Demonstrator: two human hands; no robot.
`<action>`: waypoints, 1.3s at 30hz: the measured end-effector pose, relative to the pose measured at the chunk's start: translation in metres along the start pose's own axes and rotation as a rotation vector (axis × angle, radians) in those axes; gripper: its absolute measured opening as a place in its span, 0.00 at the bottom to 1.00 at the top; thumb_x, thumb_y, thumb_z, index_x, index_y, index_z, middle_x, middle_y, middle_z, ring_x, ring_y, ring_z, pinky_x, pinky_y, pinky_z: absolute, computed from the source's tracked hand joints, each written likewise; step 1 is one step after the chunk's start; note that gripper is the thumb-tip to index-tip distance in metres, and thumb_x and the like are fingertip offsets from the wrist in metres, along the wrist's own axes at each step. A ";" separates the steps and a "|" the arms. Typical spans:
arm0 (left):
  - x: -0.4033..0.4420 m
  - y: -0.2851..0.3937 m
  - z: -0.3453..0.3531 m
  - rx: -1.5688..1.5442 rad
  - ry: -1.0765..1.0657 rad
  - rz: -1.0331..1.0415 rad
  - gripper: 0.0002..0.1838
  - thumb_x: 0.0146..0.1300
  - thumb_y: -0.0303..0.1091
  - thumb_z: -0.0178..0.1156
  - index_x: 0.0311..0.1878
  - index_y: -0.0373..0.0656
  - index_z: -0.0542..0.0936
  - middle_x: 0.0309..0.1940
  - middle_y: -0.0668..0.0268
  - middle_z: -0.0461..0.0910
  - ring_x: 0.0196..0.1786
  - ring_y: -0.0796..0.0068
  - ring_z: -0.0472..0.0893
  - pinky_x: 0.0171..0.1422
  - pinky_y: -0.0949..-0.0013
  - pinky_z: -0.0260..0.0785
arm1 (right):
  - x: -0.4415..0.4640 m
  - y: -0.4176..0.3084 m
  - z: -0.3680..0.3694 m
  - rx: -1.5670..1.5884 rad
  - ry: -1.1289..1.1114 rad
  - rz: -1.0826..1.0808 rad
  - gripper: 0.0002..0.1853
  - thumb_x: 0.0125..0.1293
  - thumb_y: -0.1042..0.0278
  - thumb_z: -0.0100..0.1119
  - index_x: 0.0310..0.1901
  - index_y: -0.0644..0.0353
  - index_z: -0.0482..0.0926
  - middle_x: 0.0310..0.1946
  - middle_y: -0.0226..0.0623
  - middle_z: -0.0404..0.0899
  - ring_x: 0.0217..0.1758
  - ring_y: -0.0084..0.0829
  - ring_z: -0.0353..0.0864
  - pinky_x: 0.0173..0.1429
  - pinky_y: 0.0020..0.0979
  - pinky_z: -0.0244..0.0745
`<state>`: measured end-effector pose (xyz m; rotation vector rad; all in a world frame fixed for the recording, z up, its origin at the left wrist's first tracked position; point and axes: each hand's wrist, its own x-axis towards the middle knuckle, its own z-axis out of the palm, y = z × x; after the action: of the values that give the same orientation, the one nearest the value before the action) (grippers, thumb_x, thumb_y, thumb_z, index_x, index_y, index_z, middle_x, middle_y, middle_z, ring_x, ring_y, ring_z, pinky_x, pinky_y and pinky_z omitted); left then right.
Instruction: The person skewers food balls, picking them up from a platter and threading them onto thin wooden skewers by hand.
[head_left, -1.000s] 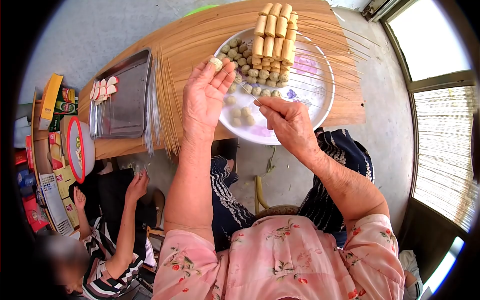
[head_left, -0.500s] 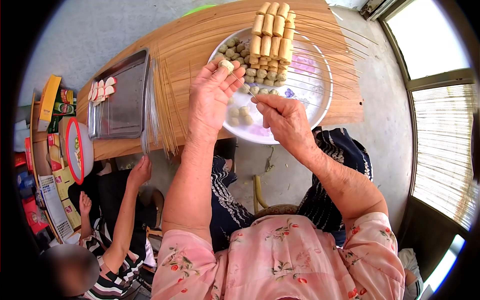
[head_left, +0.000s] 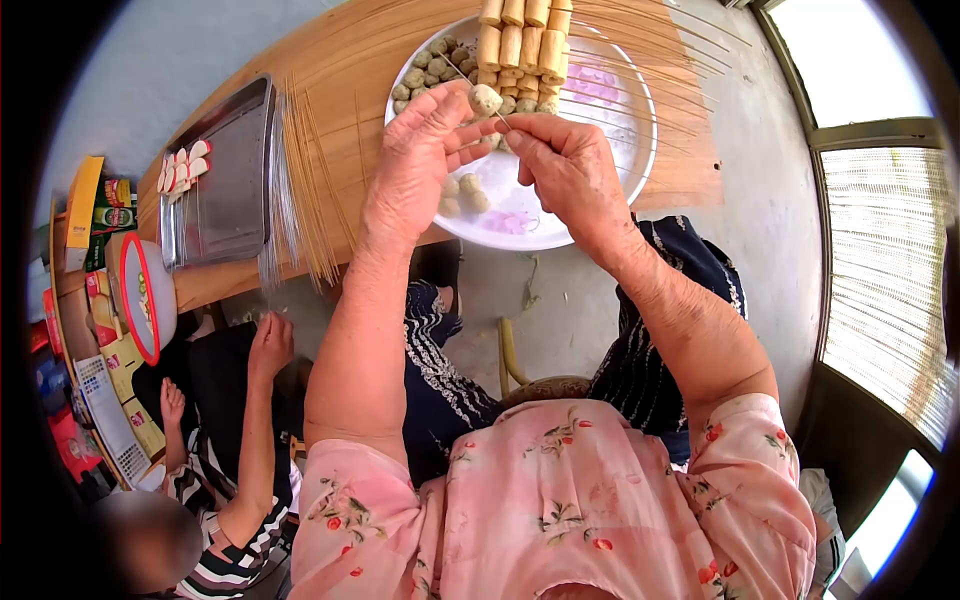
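Note:
A pale speckled meatball (head_left: 486,100) sits on a thin skewer (head_left: 459,70), whose far end sticks out beyond it over the tray. My left hand (head_left: 420,160) is closed about the meatball, the thumb and fingertips at its near side. Pinched between the thumb and forefinger of my right hand (head_left: 575,170) is the skewer's near end. Both hands are above a round white tray (head_left: 590,225). Loose grey-green meatballs (head_left: 425,70) lie along its left side, and a few paler ones (head_left: 467,192) rest near my left wrist.
Skewered tan rolls (head_left: 520,45) are stacked at the tray's back. Left of it on the wooden table (head_left: 330,65) lie bare skewers (head_left: 312,180) and a metal tray (head_left: 225,215) with red-edged white pieces (head_left: 183,168). Another person's hand (head_left: 270,345) is below, beside a red-rimmed bowl (head_left: 140,300).
The skewer now passes right through the meatball, its far end showing beyond. My right hand has moved up, closer to my left. The whole view has shifted slightly.

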<state>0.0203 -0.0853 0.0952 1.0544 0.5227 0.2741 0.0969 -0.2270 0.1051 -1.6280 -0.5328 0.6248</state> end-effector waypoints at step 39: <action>0.021 0.001 -0.051 -0.322 0.168 -0.020 0.11 0.64 0.32 0.56 0.45 0.35 0.74 0.38 0.54 0.79 0.42 0.62 0.80 0.49 0.59 0.75 | -0.017 -0.004 0.001 -0.085 -0.131 0.103 0.08 0.63 0.72 0.54 0.38 0.66 0.81 0.18 0.36 0.77 0.18 0.21 0.75 0.25 0.26 0.71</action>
<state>0.0116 -0.0369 0.0707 0.7163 0.6159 0.4171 0.0834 -0.2366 0.1102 -1.7104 -0.5802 0.7989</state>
